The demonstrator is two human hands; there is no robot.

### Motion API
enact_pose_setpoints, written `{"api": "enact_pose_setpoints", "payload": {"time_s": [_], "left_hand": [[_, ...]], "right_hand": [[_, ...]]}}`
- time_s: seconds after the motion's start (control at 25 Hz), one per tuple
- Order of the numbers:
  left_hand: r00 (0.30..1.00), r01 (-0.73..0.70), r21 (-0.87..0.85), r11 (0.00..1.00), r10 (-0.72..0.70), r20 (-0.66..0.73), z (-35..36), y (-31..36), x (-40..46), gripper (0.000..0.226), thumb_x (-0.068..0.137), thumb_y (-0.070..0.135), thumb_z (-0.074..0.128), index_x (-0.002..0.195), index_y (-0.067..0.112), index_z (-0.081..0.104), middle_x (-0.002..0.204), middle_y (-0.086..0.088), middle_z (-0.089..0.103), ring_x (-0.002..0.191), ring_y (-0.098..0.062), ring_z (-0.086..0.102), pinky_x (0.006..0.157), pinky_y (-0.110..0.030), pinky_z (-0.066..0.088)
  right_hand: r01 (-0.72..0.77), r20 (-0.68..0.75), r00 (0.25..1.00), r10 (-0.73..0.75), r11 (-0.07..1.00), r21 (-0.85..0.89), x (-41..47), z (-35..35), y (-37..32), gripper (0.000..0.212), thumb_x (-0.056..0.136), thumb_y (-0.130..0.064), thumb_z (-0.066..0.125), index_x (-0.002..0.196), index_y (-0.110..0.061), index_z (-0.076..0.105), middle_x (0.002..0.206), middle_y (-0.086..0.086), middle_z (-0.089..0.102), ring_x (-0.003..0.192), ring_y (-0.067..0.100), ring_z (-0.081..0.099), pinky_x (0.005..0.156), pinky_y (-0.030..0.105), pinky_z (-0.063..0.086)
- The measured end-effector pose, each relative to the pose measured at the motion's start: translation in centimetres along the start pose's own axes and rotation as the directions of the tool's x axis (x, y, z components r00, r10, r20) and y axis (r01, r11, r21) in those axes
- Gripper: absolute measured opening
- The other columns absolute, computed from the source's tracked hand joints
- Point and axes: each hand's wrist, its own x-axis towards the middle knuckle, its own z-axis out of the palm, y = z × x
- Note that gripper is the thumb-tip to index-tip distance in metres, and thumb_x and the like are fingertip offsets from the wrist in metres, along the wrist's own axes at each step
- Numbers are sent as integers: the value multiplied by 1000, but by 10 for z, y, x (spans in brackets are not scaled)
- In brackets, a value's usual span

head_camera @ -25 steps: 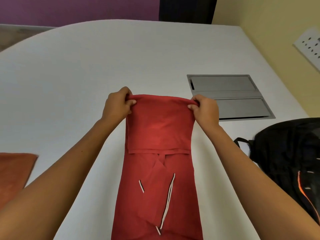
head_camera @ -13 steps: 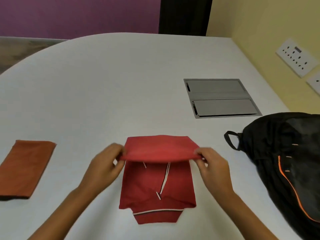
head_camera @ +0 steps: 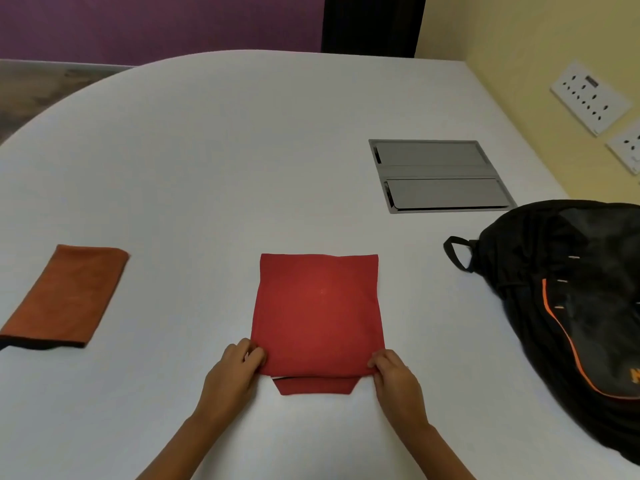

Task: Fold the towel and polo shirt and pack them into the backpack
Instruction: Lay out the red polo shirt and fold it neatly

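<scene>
The red polo shirt lies folded into a flat rectangle on the white table, its collar sticking out from under the near edge. My left hand pinches the near left corner of the top layer. My right hand pinches the near right corner. An orange towel, folded into a narrow rectangle, lies at the left. The black backpack with orange piping lies on its side at the right; I cannot tell whether it is unzipped.
A grey metal cable hatch is set flush in the table behind the backpack. White wall sockets sit on the yellow wall at the right. The table's curved far edge runs along the back left.
Both hands drew the shirt's far edge toward me and laid it down over the near half. The fold now lies flat and hides the placket and white trim.
</scene>
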Motion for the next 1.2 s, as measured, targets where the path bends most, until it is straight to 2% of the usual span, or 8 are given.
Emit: {"api": "enact_pose_setpoints", "payload": {"time_s": [0.16,0.24,0.4,0.52,0.64,0.76,0.96,1.2], "left_hand": [[997,-4,18,1000,6,-71,-2,7,6,28,66,0,40,78,21,54,80,6,54,63,-21,49,46,-29,40],[993,-7,-38,999,3,-120,-10,18,19,31,69,8,36,81,21,61,85,7,61,70,-23,55,54,-30,44],[992,-63,-51,997,57,-108,-13,53,79,45,89,24,38,125,10,60,132,-6,58,123,-25,52,91,-38,48],[999,3,30,1000,-4,33,0,67,122,54,97,39,27,142,12,42,150,-7,39,138,-26,36,103,-45,39],[984,108,61,992,-115,136,14,58,148,63,97,52,7,150,20,19,158,-5,18,145,-27,18,111,-51,24],[972,142,54,988,-149,184,30,44,163,72,86,63,-13,148,29,-3,160,0,0,147,-24,1,115,-52,7],[959,267,72,961,-272,80,46,39,170,71,94,60,15,149,18,28,157,-6,22,145,-25,20,113,-53,13],[880,473,6,881,-472,-46,47,20,183,67,96,51,20,150,11,25,158,-12,18,146,-29,16,114,-52,17]], "right_hand": [[-13,16,1000,16,985,-169,11,-5,-11,39,43,14,79,62,-18,68,66,-7,64,62,21,58,46,24,46],[-4,-71,997,-8,985,-174,25,-10,-25,21,60,2,74,65,-17,68,65,-5,64,64,23,58,51,29,49],[40,-108,993,-43,999,-36,73,-9,-68,39,90,-27,37,108,-11,67,112,7,66,104,30,61,87,41,52],[18,68,998,-13,998,-67,111,0,-89,64,93,-47,16,142,-14,43,150,10,38,139,29,32,108,42,33],[-58,187,979,79,992,-113,144,14,-80,83,82,-62,-10,152,-23,11,160,5,6,147,27,1,116,45,13],[-96,237,962,138,978,-184,160,32,-61,96,72,-71,-29,152,-26,0,160,8,1,147,32,-3,116,49,3],[-173,141,967,210,955,-239,167,53,-56,78,93,-67,4,146,-18,33,152,21,30,140,41,26,109,57,22],[-411,53,901,431,885,-221,181,53,-37,94,83,-75,-3,152,-14,12,158,19,2,146,37,1,115,55,10]]}}
